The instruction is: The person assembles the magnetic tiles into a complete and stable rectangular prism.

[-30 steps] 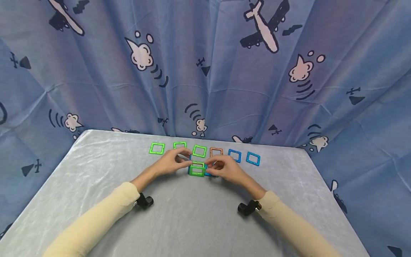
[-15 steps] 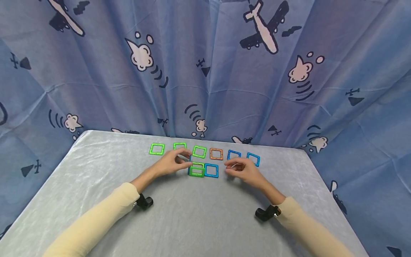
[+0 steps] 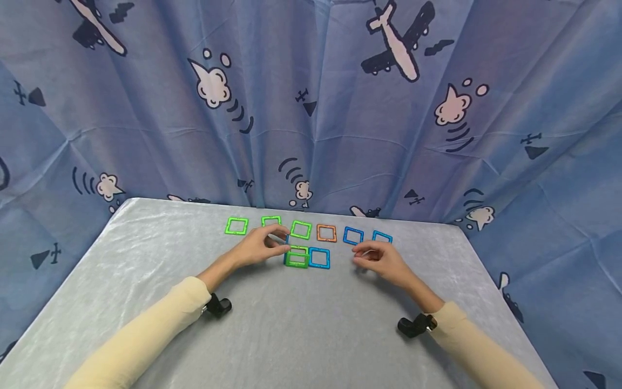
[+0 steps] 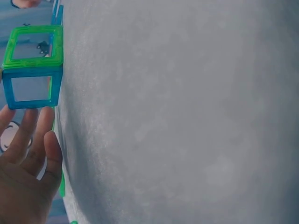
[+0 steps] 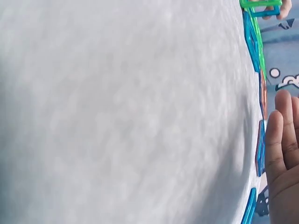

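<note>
A small structure of magnetic tiles stands near the table's middle: an upright green magnetic tile (image 4: 32, 63) faces the front and an upright blue magnetic tile (image 4: 32, 88) forms its left wall. My left hand (image 3: 257, 246) holds the blue wall, thumb and index finger at its near and far ends, other fingertips against its outer face. A flat blue magnetic tile (image 3: 319, 258) lies against the structure's right side. My right hand (image 3: 384, 262) is apart from it, off to the right, fingers loosely bent and holding nothing, just in front of the rightmost blue tiles.
Behind the structure runs a row of flat frame tiles: several green ones (image 3: 237, 226), an orange tile (image 3: 326, 233), a blue tile (image 3: 353, 235) and another blue tile (image 3: 382, 236) partly hidden by my right hand. A patterned blue curtain (image 3: 311, 146) hangs beyond the grey-covered table (image 3: 282, 335).
My right hand has drawn back to the right from the structure, uncovering the flat blue magnetic tile beside it. My left hand stays in place.
</note>
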Tool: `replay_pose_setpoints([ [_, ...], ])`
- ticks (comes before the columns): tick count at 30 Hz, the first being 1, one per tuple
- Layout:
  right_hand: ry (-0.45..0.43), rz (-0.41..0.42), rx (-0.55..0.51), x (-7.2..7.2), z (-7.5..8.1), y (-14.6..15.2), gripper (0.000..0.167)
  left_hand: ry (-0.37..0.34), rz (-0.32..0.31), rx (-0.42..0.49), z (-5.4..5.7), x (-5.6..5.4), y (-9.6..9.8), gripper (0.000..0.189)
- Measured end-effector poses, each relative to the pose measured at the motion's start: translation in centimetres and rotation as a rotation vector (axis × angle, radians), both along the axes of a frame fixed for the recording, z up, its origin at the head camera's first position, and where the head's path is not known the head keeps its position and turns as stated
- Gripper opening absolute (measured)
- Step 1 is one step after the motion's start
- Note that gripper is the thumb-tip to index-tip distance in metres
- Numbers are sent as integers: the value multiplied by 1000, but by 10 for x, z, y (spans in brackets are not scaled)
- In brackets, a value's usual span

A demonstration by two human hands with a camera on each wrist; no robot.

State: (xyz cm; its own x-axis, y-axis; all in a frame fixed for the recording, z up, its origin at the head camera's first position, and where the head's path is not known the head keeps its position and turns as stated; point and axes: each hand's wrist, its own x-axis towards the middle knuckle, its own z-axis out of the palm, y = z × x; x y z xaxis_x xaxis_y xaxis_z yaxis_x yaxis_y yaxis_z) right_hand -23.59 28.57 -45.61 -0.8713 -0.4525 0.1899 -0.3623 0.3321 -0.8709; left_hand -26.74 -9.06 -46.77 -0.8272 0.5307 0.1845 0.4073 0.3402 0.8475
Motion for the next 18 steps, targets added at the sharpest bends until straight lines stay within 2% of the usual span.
replay_pose_setpoints([
  [3, -4, -24, -4, -1, -1, 8, 27, -4, 2, -5, 1, 1, 0, 45],
  [9, 46, -71, 34, -6, -4, 31, 25, 0, 0, -9, 2, 1, 1, 45],
  [18, 103, -242, 154, -18, -10, 68, 31, -1, 2, -14, 2, 2, 0, 45],
])
